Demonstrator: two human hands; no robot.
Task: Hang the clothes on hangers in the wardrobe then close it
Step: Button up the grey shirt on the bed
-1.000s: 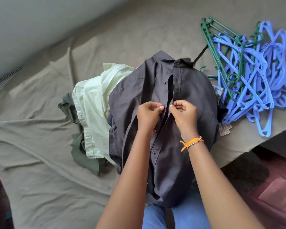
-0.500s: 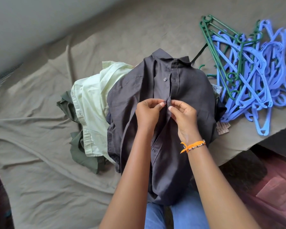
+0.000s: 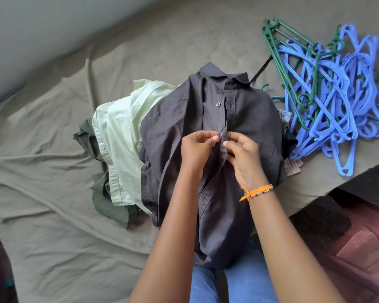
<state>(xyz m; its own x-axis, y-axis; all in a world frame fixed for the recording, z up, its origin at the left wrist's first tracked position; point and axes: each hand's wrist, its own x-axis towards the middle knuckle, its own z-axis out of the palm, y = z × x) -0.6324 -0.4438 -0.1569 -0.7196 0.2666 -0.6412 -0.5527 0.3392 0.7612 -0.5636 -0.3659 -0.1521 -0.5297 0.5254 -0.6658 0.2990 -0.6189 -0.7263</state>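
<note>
A dark grey button-up shirt (image 3: 245,119) lies front up on a pile of clothes on the bed, its hem hanging over my lap. My left hand (image 3: 197,149) pinches a button on the shirt's left placket edge. My right hand (image 3: 243,154), with an orange wrist band, pinches the opposite placket edge right beside it. A black hanger's hook (image 3: 260,69) sticks out past the collar. A tangled heap of blue and green plastic hangers (image 3: 333,101) lies to the right. The wardrobe is out of view.
Under the grey shirt lie a pale yellow-green shirt (image 3: 120,136) and an olive garment (image 3: 101,193). A wrinkled khaki bedsheet (image 3: 53,215) covers the bed. A reddish-brown plastic stool (image 3: 359,254) stands at the lower right beside the bed's edge.
Both hands have shifted slightly up the placket towards the collar, and the two edges are drawn closer together at a button. The shirt has stayed in place.
</note>
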